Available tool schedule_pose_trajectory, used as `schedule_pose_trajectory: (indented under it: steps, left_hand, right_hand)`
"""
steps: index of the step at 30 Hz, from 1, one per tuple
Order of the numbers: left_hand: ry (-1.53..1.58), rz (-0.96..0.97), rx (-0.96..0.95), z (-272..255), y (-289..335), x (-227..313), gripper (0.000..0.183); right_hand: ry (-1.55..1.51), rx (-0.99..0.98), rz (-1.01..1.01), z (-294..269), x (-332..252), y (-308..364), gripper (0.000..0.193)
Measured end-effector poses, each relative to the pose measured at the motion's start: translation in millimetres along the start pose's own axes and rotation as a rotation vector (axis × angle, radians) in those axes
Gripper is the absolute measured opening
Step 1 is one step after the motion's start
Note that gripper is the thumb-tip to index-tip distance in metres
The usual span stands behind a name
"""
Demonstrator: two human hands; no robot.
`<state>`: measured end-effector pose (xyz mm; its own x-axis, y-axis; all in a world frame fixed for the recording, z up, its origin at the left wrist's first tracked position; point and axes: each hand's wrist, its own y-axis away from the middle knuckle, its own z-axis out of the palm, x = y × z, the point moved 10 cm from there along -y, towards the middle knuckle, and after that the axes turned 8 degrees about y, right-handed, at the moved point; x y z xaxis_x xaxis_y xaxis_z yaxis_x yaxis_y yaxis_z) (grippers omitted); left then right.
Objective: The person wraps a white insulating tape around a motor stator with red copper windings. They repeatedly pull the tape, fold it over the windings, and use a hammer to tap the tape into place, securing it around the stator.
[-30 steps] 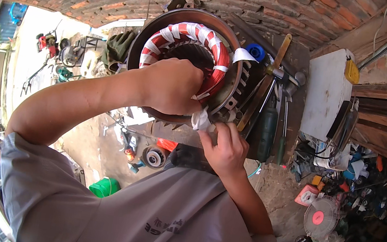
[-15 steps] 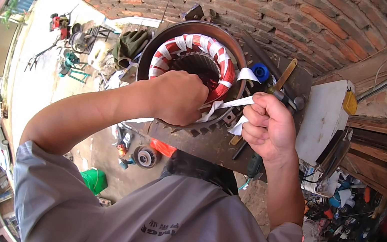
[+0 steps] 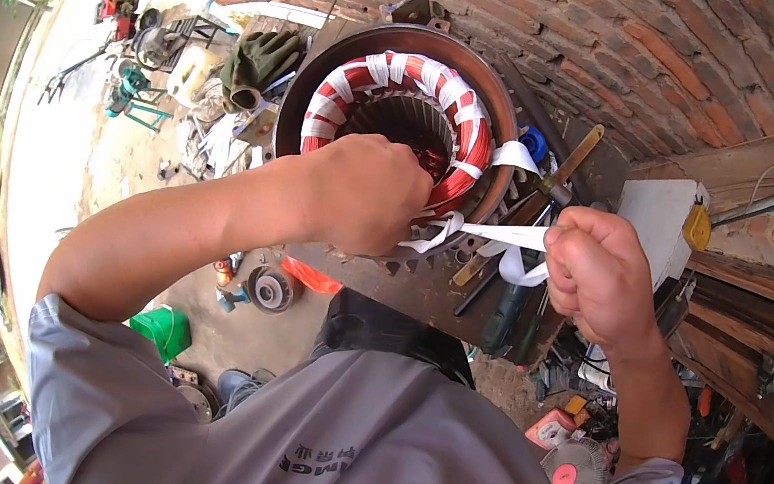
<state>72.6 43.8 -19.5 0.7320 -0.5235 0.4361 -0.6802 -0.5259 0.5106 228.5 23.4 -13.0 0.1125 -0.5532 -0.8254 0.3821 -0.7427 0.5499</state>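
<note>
A motor stator (image 3: 296,91) with a round metal housing sits before me. Its ring of red wire coils (image 3: 470,134) is wrapped at intervals with white tape. My left hand (image 3: 374,194) is closed at the near part of the ring, knuckles up; its fingertips and what they grip are hidden. To the right of the stator, my right hand (image 3: 600,271) is closed in a fist around white binding tape (image 3: 510,233). The tape runs taut from the fist to a loop at the near right rim. Slack tape hangs below it, and another strip lies over the right rim.
Right of the stator lie a blue round object (image 3: 532,143), a hammer (image 3: 558,186) and a green-bodied tool (image 3: 504,316). A brick wall (image 3: 543,24) closes off the back. Dark green gloves (image 3: 261,65) lie at the left. A green bucket (image 3: 165,334) stands on the floor.
My right hand has moved right and slightly down, drawing the tape out longer and tight. The left hand stays at the coils, shifted slightly right. The view has tilted a little.
</note>
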Motion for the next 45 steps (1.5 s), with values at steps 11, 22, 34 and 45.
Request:
schedule_pose_trajectory:
  steps: [11, 22, 34, 45]
  left_hand:
    - [-0.048, -0.088, -0.065, -0.6, -3.8, 0.0, 0.031]
    - [-0.058, -0.043, 0.098, -1.9, 2.8, -1.2, 0.029]
    - [0.158, 0.058, 0.369, -8.4, 26.8, -4.5, 0.024]
    - [0.362, 0.065, 0.526, -4.0, 38.5, -17.1, 0.029]
  right_hand:
    - [-0.077, -0.17, -0.379, -75.5, -85.8, 60.1, 0.028]
    - [-0.679, -0.07, -0.756, -74.5, -90.3, 32.6, 0.027]
    - [1.413, -0.031, -0.52, -22.7, -39.8, 13.7, 0.009]
    - [0.115, -0.19, -0.315, -62.9, 11.9, 17.4, 0.024]
